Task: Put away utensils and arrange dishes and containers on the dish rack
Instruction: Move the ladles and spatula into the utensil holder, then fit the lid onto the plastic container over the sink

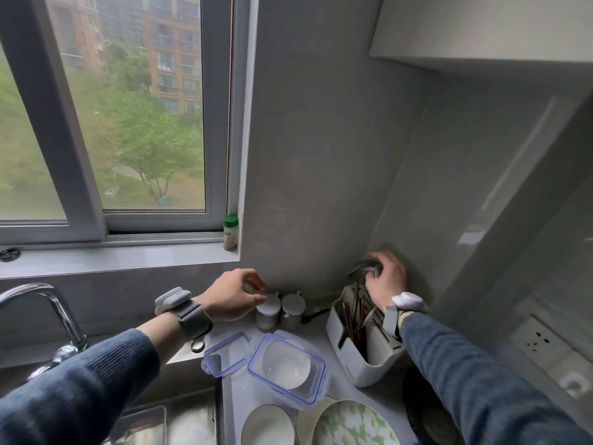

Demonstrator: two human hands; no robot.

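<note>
Grey countertop [333, 388]: two lidded jars [279, 311], white utensil holder [362, 345], clear containers [287, 367], bowls [321, 423].

jars [279, 308] block corner, counter [333, 374] btwn containers free

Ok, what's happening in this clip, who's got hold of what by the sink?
A person stands at a kitchen counter. Their right hand grips the bowl end of a metal ladle standing in the white utensil holder. Their left hand hovers with curled fingers over one of two small lidded jars. Clear containers and bowls sit on the counter nearer the camera.
</note>
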